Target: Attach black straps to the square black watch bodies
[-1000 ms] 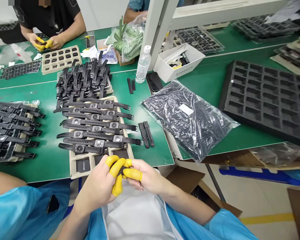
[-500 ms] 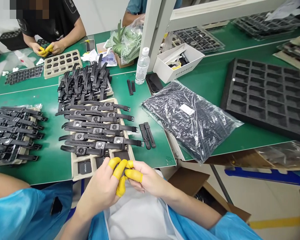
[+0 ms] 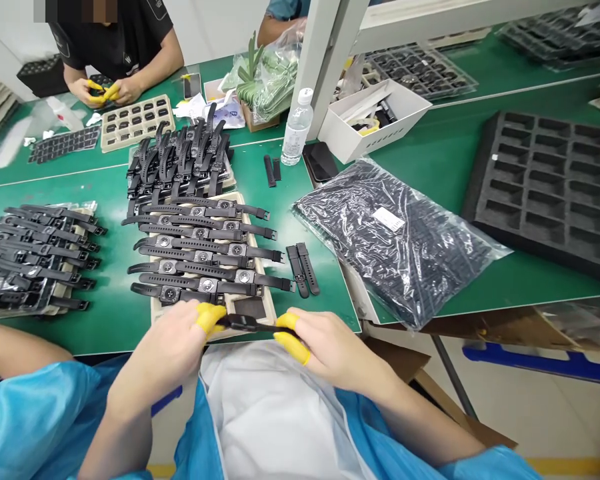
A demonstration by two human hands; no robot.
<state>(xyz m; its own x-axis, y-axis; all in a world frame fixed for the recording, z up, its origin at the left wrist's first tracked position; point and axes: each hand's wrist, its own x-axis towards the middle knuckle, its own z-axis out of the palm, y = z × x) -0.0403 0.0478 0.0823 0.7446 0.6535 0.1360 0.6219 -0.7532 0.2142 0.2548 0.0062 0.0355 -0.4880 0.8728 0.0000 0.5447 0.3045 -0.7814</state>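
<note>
A black smartwatch [image 3: 245, 323] is stretched level between my two hands, just over the near end of a beige tray [image 3: 267, 308]. My left hand [image 3: 183, 333], with yellow finger cots, pinches the strap on its left side. On the other side my right hand [image 3: 325, 343], also in yellow finger cots, grips the opposite strap. Several watches with straps [image 3: 205, 257] lie in rows across the tray, with sensor backs facing up. To the right of the tray, a pair of loose black straps [image 3: 303, 270] rests on the green table [image 3: 325, 310].
More watches are piled on trays behind [image 3: 180, 160] and at the left [image 3: 40, 257]. A plastic bag of black straps [image 3: 400, 237], a water bottle [image 3: 297, 127], a white box [image 3: 375, 120] and a black foam tray [image 3: 550, 193] stand right. Co-workers sit opposite and at the left.
My hands have moved apart from being close together. The watch now shows stretched between them, where before the fingers mostly hid what they held. The view has shifted slightly.
</note>
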